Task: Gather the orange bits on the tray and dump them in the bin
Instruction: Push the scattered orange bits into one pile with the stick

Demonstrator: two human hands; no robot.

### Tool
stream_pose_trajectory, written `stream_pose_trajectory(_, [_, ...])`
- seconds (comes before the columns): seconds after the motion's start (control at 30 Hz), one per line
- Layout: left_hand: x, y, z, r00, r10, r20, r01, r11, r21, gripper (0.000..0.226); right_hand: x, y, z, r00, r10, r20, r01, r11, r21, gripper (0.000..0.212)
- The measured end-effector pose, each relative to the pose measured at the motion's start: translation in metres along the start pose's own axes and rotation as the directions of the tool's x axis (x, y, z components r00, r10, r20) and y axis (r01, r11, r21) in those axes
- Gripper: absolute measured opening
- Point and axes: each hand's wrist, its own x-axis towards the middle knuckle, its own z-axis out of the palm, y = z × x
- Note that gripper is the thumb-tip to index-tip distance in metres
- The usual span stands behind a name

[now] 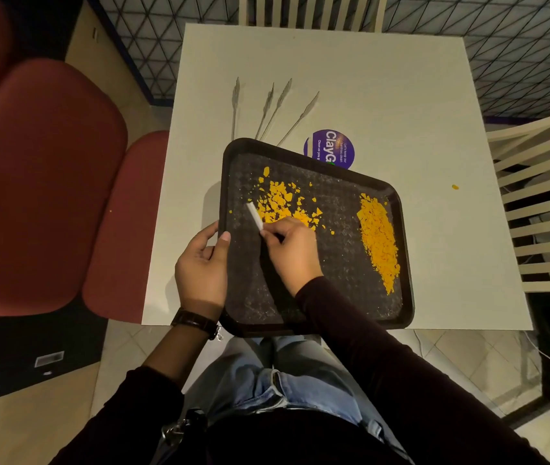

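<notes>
One tray (340,263), one scraper (254,214), two orange heaps (379,239), four stalks (235,102), one sticker (334,146)

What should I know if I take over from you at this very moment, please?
Left hand holds the tray by its left rim.
Right hand pinches a white scraper, its edge at the loose orange bits in the tray's far left part.
Done: an orange pile lies gathered along the right side of the tray.
Left: sweep the loose orange bits over to the pile, pick up the stray orange bit on the table, then dump everything in the bin, which is not in view.
</notes>
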Motion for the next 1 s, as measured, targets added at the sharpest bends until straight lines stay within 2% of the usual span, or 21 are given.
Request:
stream_pose_trajectory(0.13, [-0.002,0.002,0.000,1.000,-0.007,-0.004,0.007,1.000,-0.007,0.029,0.012,0.011,-0.009,0.988,0.146,-0.049,-0.145,0.989,0.028,0.017])
stream_pose_trajectory(0.23, [-0.001,0.005,0.000,1.000,-0.022,0.003,0.022,0.999,-0.038,0.028,0.003,0.005,-0.009,0.992,0.122,-0.017,-0.121,0.990,0.070,0.017])
stream_pose_trajectory(0.33, [-0.001,0.007,0.001,1.000,-0.027,-0.013,0.027,0.999,-0.044,0.026,-0.014,-0.002,-0.001,0.994,0.083,0.075,-0.090,0.992,0.094,0.015])
stream_pose_trajectory(0.43, [-0.002,0.007,0.001,1.000,-0.028,-0.014,0.028,1.000,-0.013,0.024,-0.025,-0.004,0.008,0.985,0.102,0.139,-0.115,0.989,0.093,0.013])
stream_pose_trajectory(0.6, [-0.003,0.008,0.000,1.000,-0.001,-0.019,0.001,1.000,0.030,0.027,-0.009,-0.016,0.014,0.988,0.114,0.103,-0.126,0.985,0.120,0.013])
stream_pose_trajectory(0.77, [-0.007,0.013,-0.002,1.000,0.006,-0.019,-0.005,0.998,0.061,0.030,0.016,-0.027,0.011,0.996,0.076,0.049,-0.078,0.996,0.037,0.017])
stream_pose_trajectory(0.9, [-0.008,0.014,-0.003,1.000,0.005,-0.018,-0.004,0.999,0.045,0.030,0.023,-0.026,0.004,0.994,0.105,0.031,-0.106,0.994,0.025,0.018])
stream_pose_trajectory(1.0, [-0.006,0.011,-0.002,1.000,0.003,-0.016,-0.002,0.999,0.040,0.030,0.015,-0.026,0.006,0.998,0.067,0.004,-0.067,0.997,0.049,0.015])
